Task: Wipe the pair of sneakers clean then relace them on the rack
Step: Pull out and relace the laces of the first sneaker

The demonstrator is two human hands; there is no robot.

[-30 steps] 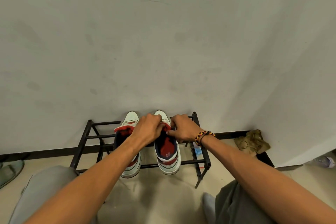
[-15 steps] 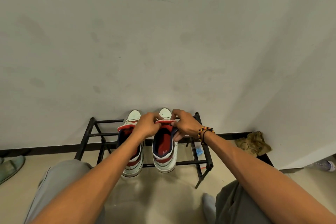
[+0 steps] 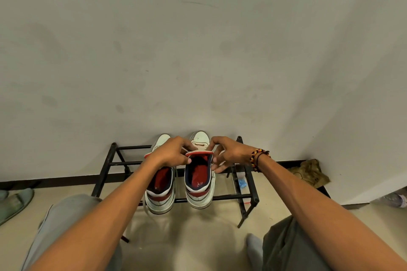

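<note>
Sneakers point(image 3: 199, 179) unmoved; right hand point(image 3: 231, 153) has spread its fingers.

I've got both sneakers point(image 3: 199, 185) side by side on the black rack point(image 3: 246, 196), toes close against the wall point(image 3: 198, 50), so no way in from behind. My hands point(image 3: 174, 153) crowd the right shoe's tongue. Bare rails lie open left and right of the pair. Floor point(image 3: 187, 237) in front is open between my knees.
</note>
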